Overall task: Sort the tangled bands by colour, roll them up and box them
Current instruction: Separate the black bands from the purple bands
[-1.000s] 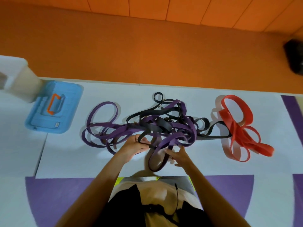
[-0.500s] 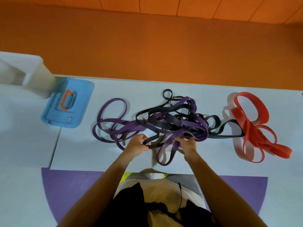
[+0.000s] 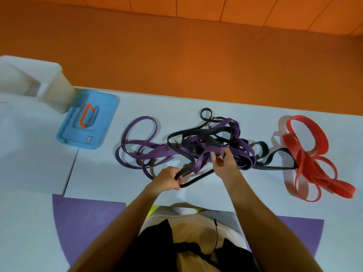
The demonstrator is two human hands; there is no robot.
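Seen from above at the white counter (image 3: pixel 117 183): my left grip (image 3: pixel 167 179) is curled tight round a loop of black band (image 3: pixel 198 178) at the near edge of the tangle, the strand running from my fist back into the heap. My right grip (image 3: pixel 225 163) is clamped on a purple band (image 3: pixel 204 157), pinched between thumb and fingers just in front of the knot. The purple bands (image 3: pixel 157 154) and black ones lie twisted together in the middle of the counter, purple loops spilling to the left. The red bands (image 3: pixel 306 160) lie in their own pile to the right, where one black loop reaches their edge. At far left a blue lid (image 3: pixel 106 107) with an orange handle lies flat beside a white box (image 3: pixel 57 91).
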